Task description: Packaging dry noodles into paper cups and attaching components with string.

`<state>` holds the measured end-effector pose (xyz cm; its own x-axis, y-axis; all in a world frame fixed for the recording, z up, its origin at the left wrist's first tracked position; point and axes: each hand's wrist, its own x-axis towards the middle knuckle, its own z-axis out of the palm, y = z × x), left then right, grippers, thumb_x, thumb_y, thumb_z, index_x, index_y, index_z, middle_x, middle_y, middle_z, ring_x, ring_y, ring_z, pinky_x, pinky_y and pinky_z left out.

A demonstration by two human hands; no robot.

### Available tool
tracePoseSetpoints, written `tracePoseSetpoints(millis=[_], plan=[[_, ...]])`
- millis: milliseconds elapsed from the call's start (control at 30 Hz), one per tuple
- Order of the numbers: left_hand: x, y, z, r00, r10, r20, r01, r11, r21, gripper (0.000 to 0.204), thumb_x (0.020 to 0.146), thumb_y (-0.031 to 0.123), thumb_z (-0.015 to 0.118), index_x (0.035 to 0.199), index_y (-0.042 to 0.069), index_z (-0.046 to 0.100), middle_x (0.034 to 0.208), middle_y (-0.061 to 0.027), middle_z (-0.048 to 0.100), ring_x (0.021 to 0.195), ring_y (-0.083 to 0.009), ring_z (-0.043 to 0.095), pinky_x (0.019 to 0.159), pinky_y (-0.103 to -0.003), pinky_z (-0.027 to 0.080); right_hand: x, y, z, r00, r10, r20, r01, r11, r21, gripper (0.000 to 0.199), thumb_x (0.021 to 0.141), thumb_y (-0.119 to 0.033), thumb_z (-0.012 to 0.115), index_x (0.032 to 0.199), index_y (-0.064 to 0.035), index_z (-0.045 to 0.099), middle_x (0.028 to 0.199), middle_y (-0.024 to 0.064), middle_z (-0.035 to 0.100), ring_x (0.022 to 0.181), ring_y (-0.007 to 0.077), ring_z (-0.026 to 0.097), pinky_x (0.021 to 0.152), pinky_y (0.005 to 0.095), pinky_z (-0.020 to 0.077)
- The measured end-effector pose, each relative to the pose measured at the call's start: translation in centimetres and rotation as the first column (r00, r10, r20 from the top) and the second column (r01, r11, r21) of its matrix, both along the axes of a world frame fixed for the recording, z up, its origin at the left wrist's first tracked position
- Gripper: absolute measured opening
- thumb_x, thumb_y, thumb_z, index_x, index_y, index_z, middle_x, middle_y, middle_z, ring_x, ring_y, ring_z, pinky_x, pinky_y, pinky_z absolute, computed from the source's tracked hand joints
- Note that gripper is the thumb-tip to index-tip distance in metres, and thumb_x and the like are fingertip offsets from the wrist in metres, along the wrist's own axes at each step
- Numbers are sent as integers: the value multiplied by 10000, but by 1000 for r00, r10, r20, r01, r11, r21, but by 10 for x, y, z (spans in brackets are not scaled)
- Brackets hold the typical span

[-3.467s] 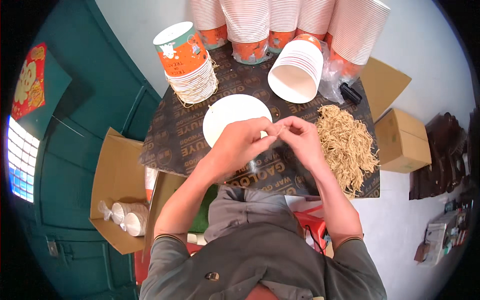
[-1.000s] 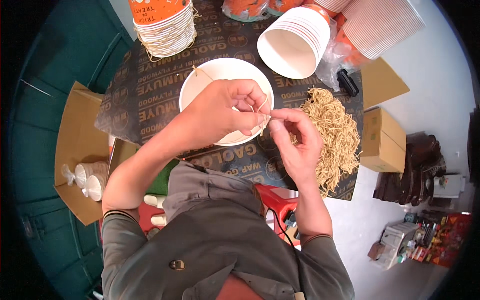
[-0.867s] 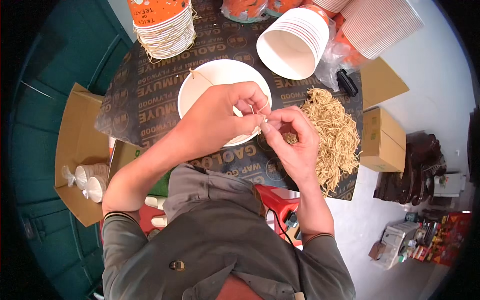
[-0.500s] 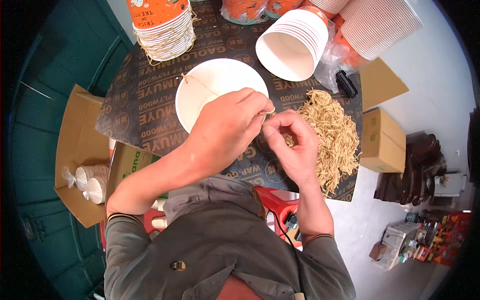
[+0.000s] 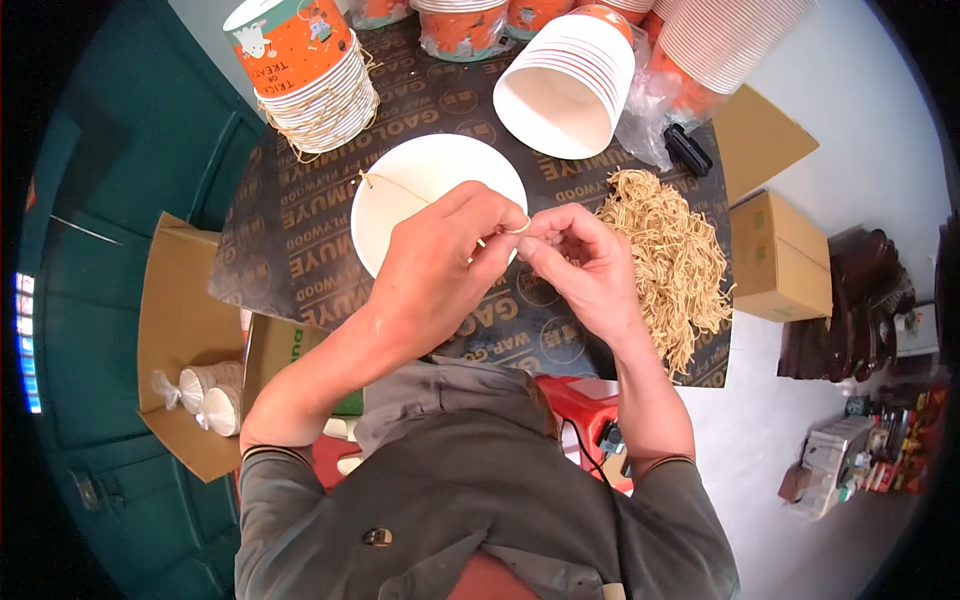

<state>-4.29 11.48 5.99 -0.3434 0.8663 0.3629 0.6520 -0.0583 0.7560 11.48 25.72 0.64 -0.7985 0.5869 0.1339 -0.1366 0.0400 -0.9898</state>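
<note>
Closely, left hand (image 5: 450,245) and right hand (image 5: 590,265) pinch the cord (image 5: 517,230).
Leftward from them, left hand nearer, it crosses the cup (image 5: 435,160).

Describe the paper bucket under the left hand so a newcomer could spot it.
Start at the dark, gold-printed tabletop. Near its middle, partly under the person's left hand, stands a round white paper bucket, mouth up. Unlike the tipped white-and-orange paper bucket stack beyond it, it has a thin tan cord running from its rim across its mouth.
</note>
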Motion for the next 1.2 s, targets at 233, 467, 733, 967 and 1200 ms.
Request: tracePoseSetpoints(millis=[233, 467, 733, 967, 1200], plan=[[2, 4, -4, 996, 22, -82, -17, 998, 63, 161, 992, -30, 739, 1143, 22, 720, 1064, -82, 725, 929, -195, 751, 804, -338, 644, 3, 1, 2, 1000, 27, 0, -26, 966, 257, 127, 1057, -118, 789, 1126, -20, 746, 976, -3, 765, 825, 36, 669, 727, 221, 531], [4, 5, -2, 1000, -11, 0, 11, 996, 88, 198, 971, -46, 740, 1152, 32, 723, 1050, -119, 729, 849, -276, 765, 713, -356, 610, -2, 5, 2, 986, 122, -113, -139, 978, -157, 153, 1109, -110, 721, 1222, -7, 712, 1030, 19, 786, 913, 48, 713, 805, 226, 570], [6, 6, -2, 1000, -20, 12, 19, 997, 80, 211, 979, -46, 741, 1176, 29, 729, 1063, -120, 737, 867, -267, 774, 724, -356, 621, 2, 8, -6, 987, 141, -71, -147, 984, -98, 170, 1099, -109, 740, 1234, -6, 742, 1025, 19, 794, 888, 41, 720, 803, 225, 576], [6, 5, -2, 999, -35, 13, 33, 995, 90, 208, 979, -38, 749, 1174, 30, 733, 1061, -116, 740, 863, -261, 775, 722, -356, 623, 6, 7, 5, 986, 141, -92, -154, 975, -162, 161, 1097, -111, 750, 1213, -1, 746, 989, 26, 795, 898, 69, 753, 809, 233, 611], [4, 2, 1, 991, -10, 136, 9, 1000, 10, 184, 988, -2, 773, 1169, 26, 753, 1052, -75, 761, 836, -175, 745, 727, -313, 605, 5, 7, 0, 981, 128, -144, -151, 976, -159, 135, 1100, -89, 737, 1193, 9, 731, 1032, 62, 796, 924, 95, 769, 826, 251, 632]])
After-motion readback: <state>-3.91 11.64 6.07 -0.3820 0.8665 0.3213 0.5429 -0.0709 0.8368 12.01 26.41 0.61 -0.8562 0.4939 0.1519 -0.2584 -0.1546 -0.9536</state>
